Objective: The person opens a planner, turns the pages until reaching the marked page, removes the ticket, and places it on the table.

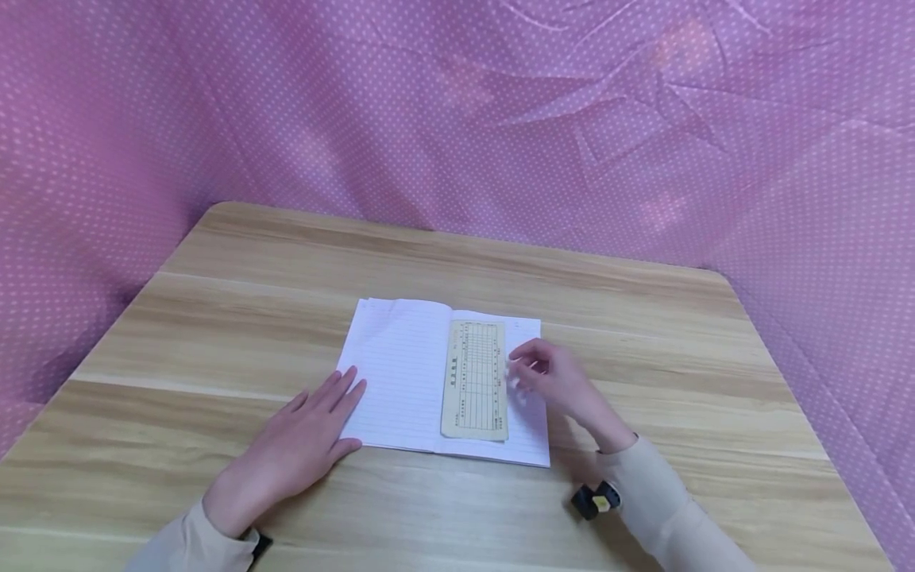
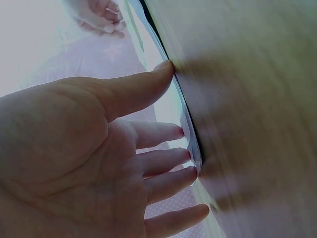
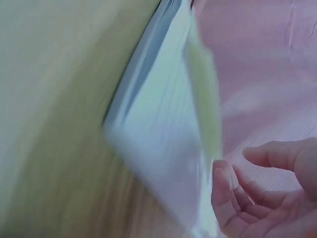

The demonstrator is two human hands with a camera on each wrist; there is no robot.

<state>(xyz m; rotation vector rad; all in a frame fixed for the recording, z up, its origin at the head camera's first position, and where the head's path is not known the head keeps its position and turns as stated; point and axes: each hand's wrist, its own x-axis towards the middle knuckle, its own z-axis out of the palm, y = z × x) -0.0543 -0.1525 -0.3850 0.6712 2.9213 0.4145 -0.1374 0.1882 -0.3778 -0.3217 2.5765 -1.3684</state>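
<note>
In the head view, my left grip (image 1: 300,445) lies released, fingers spread, their tips on the left page of an open lined notebook (image 1: 396,373) and the thumb at its near edge. The notebook rests on the wood-grain bench (image 1: 214,342). On its right page, beside the fold, lies a cream printed form (image 1: 474,385), its columns running lengthwise. My right grip (image 1: 563,388) is over that same page, just beside the form's right edge, fingers loosely bent and grasping nothing that I can see. A black device (image 1: 596,500) with a yellow mark sits at my right sleeve (image 1: 654,500); pink dotted cloth (image 1: 372,127) hangs behind the bench.

In the left wrist view, I see my left palm, fingers straight and thumb tip at the notebook's edge; my right grip shows blurred at the top.

In the right wrist view, my right thumb stands apart from the bent fingers. The form is a blurred yellowish strip near my fingertips; I cannot tell whether they touch it.
</note>
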